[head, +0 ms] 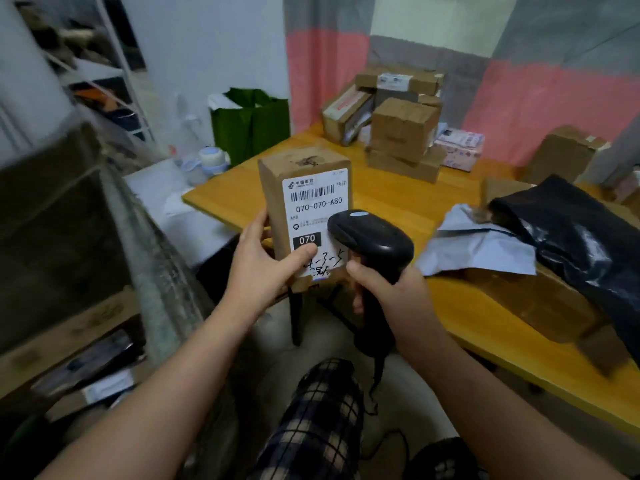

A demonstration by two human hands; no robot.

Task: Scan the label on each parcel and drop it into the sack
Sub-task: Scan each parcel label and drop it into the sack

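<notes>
My left hand (265, 268) grips a small brown cardboard parcel (277, 188) upright, thumb pressed on its white shipping label (315, 206) with a barcode and "070-070-A80". My right hand (394, 299) holds a black handheld barcode scanner (370, 237) by its handle, its head right against the label's lower right. The woven grey sack (156, 271) hangs open at the left, its mouth edge beside my left forearm.
A yellow wooden table (398, 199) carries a stack of brown parcels (401, 133) at the back, a black poly bag (581, 244) and a grey mailer (478, 247) on boxes at the right. A green bag (252, 123) stands behind. My checked trouser leg (322, 420) is below.
</notes>
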